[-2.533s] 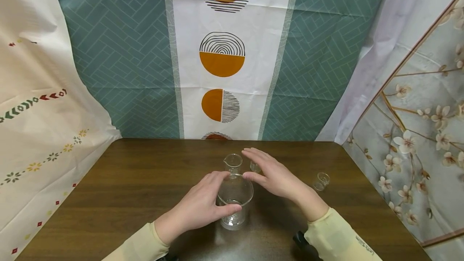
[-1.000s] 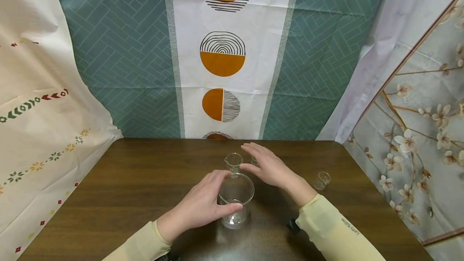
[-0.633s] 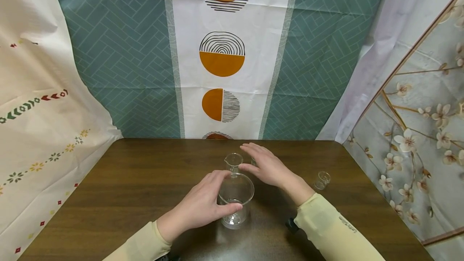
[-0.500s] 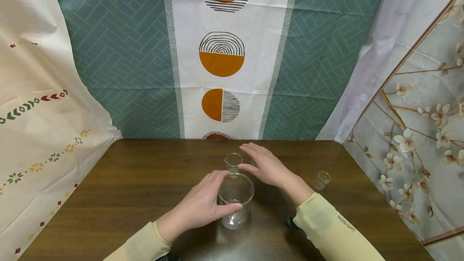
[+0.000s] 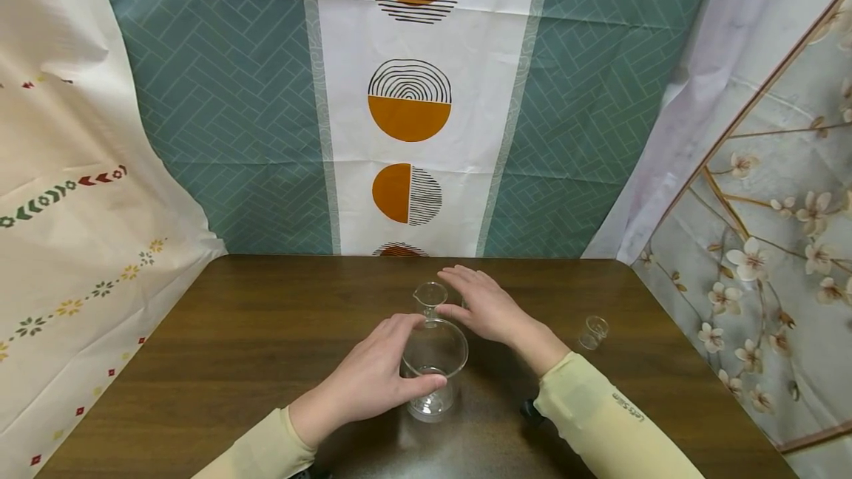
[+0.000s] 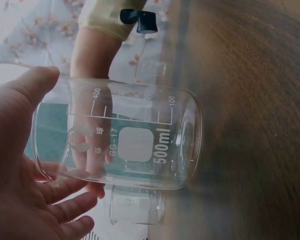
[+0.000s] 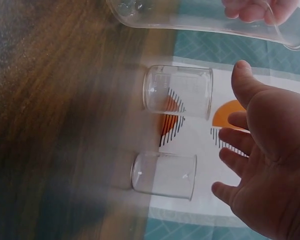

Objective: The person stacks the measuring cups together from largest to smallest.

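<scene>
A large clear glass beaker (image 5: pixel 431 406) marked 500ml stands upright near the front middle of the table. My left hand (image 5: pixel 369 374) holds it around the rim, thumb on the near side and fingers on the far side. Just behind it is a smaller beaker (image 5: pixel 431 294) with a pouring lip. My right hand (image 5: pixel 489 309) hovers beside that one, fingers extended and holding nothing. Another small beaker (image 7: pixel 165 175) shows below it in the right wrist view; in the head view my right hand mostly hides this glass.
Off to the right stands one more small beaker (image 5: pixel 593 333), apart from the others. The brown wooden table (image 5: pixel 266 324) ends at a back edge against a patterned curtain (image 5: pixel 233 131). Floral cloths hang along both sides.
My right hand and forearm have drifted slightly to the left, covering more of the small beaker behind it. My left hand and the large beaker have stayed in place.
</scene>
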